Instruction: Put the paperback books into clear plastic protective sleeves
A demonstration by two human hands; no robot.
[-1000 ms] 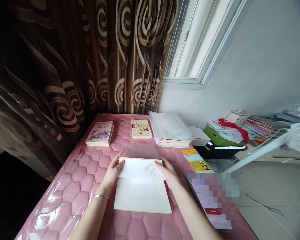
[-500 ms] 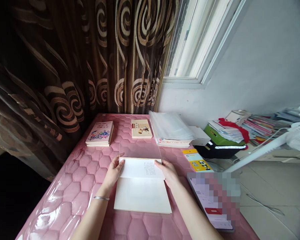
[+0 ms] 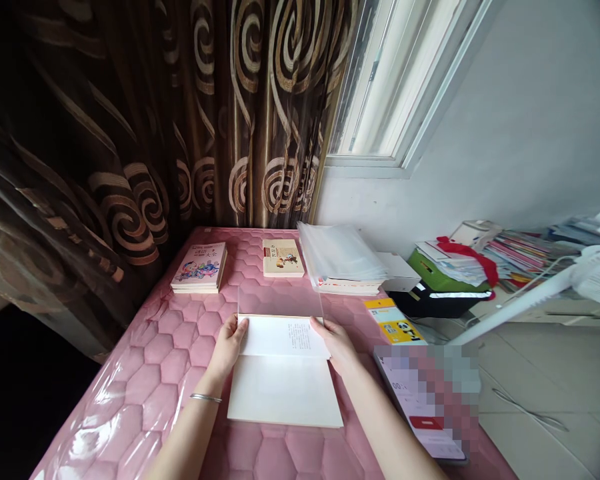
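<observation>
A white book point(image 3: 283, 390) lies on the pink quilted table point(image 3: 145, 373) in front of me, its printed inner flap point(image 3: 285, 337) folded out at the far end. A clear plastic sheet point(image 3: 280, 300) rises from the book's far edge, tilted up off the table. My left hand point(image 3: 229, 347) pinches the sheet's left corner beside the flap. My right hand point(image 3: 336, 343) pinches its right corner. A bracelet sits on my left wrist.
At the back of the table lie a colourful book point(image 3: 200, 267), a cream book point(image 3: 282, 258) and a stack of clear covers point(image 3: 341, 263). A yellow booklet point(image 3: 393, 321) and a blurred screen point(image 3: 425, 400) lie at the right. A dark curtain hangs behind; a cluttered pile point(image 3: 480, 260) and a white fan point(image 3: 580, 280) stand right.
The clear plastic sheet, flat on the table a second ago, has been raised at its far edge and now stands steeper. Both hands have stayed at the book's far corners.
</observation>
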